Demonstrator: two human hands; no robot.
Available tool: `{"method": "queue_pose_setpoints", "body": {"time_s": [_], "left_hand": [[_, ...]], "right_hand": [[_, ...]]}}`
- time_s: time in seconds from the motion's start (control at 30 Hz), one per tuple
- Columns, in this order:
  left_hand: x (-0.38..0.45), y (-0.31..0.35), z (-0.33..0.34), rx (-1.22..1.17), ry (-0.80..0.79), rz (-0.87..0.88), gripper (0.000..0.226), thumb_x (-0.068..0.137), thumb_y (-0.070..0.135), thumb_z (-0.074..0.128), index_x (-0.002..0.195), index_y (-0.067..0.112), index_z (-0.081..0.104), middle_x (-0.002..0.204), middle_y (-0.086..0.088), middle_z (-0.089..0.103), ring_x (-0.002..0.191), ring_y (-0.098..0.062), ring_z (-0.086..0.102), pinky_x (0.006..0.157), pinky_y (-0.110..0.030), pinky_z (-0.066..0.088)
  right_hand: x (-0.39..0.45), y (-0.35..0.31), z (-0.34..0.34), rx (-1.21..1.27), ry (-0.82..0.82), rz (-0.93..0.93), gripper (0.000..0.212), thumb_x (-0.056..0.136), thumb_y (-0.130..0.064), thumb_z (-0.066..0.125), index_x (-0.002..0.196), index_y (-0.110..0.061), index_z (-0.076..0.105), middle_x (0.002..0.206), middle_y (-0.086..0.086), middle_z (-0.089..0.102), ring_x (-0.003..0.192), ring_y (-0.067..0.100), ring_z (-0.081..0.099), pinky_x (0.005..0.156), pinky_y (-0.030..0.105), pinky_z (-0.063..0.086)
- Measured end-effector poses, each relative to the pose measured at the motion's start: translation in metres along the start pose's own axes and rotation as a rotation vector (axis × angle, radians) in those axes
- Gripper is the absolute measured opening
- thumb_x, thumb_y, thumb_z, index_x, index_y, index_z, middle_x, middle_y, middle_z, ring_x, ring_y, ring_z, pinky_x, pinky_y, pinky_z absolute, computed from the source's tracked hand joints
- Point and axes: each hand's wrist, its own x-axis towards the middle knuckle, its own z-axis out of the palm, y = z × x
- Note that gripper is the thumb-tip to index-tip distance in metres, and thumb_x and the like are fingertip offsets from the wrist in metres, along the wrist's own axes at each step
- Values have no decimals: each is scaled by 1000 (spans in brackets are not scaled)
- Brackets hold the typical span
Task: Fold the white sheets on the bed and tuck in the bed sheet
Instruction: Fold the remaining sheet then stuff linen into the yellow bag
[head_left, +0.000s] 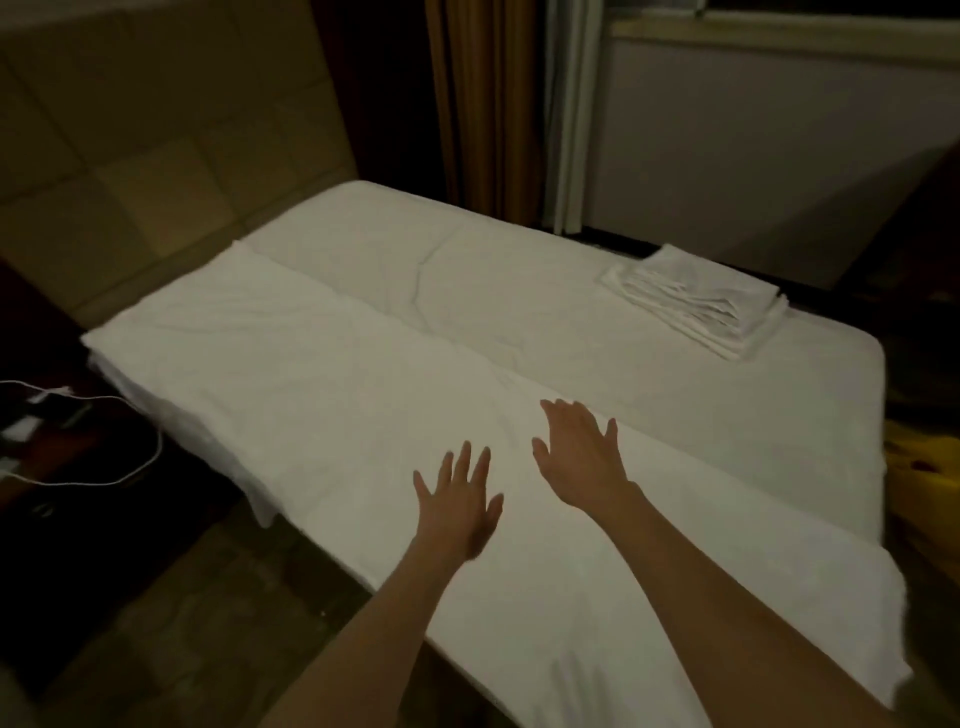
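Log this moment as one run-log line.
left hand: open, flat over long folded sheet | right hand: open, same | folded stack: far corner of bed

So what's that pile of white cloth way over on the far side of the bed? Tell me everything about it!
That is a stack of folded white sheets, several thin layers piled flat, their edges showing as stripes on the side facing us. It looks like soft cotton, a bit creased on top. The stack sits slightly askew near the far right edge of the white covered mattress, close to the wall under the window. Nothing else touches it, and both hands are far from it.
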Motion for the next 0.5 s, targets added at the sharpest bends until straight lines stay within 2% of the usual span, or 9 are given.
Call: {"method": "queue_pose_setpoints", "body": {"time_s": [0.13,0.27,0.37,0.5], "left_hand": [[20,-81,-95,-37,165,-19,62,102,46,23,153,26,-4,161,1,-10,148,-22,-6,114,-57,-1],[32,-152,-157,-56,281,-59,61,102,46,23,153,26,-1,161,1,-9,148,-22,-6,115,-56,-1],[39,-200,-170,-68,283,-127,61,101,48,21,153,27,-3,160,1,-11,148,-22,-8,115,-55,-3],[50,-260,-155,-92,199,-260,61,101,50,18,153,28,-5,160,1,-13,148,-22,-10,115,-55,-6]], "right_hand": [[25,-85,22,-68,-66,-51,55,103,-39,24,152,-20,10,160,1,11,147,20,7,116,53,5],[45,-155,52,-97,-249,-98,55,103,-40,24,153,-21,9,160,1,7,148,21,4,116,55,2],[80,-204,44,-133,-238,-176,56,103,-40,25,153,-21,10,160,2,8,148,22,5,115,55,3],[148,-274,14,-133,-163,-298,56,102,-40,27,152,-20,11,160,2,8,147,21,5,115,55,3]]}}
